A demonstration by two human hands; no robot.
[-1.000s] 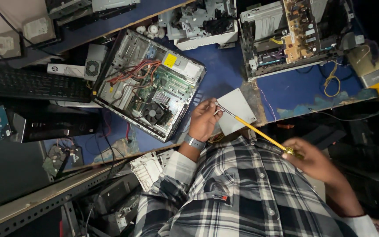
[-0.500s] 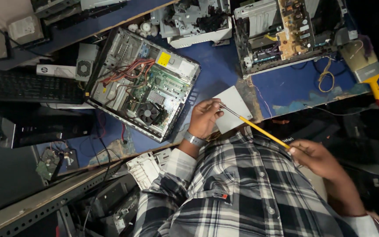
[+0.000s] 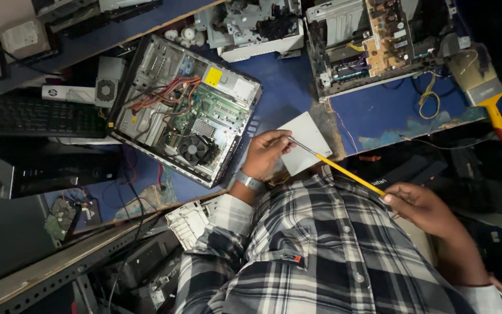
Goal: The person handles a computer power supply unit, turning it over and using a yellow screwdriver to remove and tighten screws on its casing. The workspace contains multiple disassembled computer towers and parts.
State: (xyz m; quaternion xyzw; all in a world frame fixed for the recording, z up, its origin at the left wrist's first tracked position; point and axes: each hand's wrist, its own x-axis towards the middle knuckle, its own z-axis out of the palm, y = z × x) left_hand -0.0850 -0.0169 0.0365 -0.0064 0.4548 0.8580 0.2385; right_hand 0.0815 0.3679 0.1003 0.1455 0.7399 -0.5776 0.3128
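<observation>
A long screwdriver [image 3: 344, 171] with a yellow handle and a thin metal shaft runs slantwise between my hands. My left hand [image 3: 265, 154], with a watch on its wrist, pinches the shaft near the tip. My right hand [image 3: 419, 206] grips the end of the handle, out beyond the table edge over my plaid shirt. Under the tip, a flat pale grey plate [image 3: 309, 131] lies on the blue table [image 3: 379, 116]. Just left of my left hand lies an open desktop computer case [image 3: 187, 110] with its board, fan and cables showing.
A second opened machine [image 3: 373, 40] with a tan circuit board stands at the back right, and a dismantled grey unit [image 3: 251, 26] at the back middle. A paintbrush [image 3: 483, 90] with a red and yellow handle lies far right. A black keyboard [image 3: 30, 113] and hard drives [image 3: 21, 38] lie left.
Both hands keep their hold on the screwdriver and have barely moved. The view has shifted slightly across the table.
</observation>
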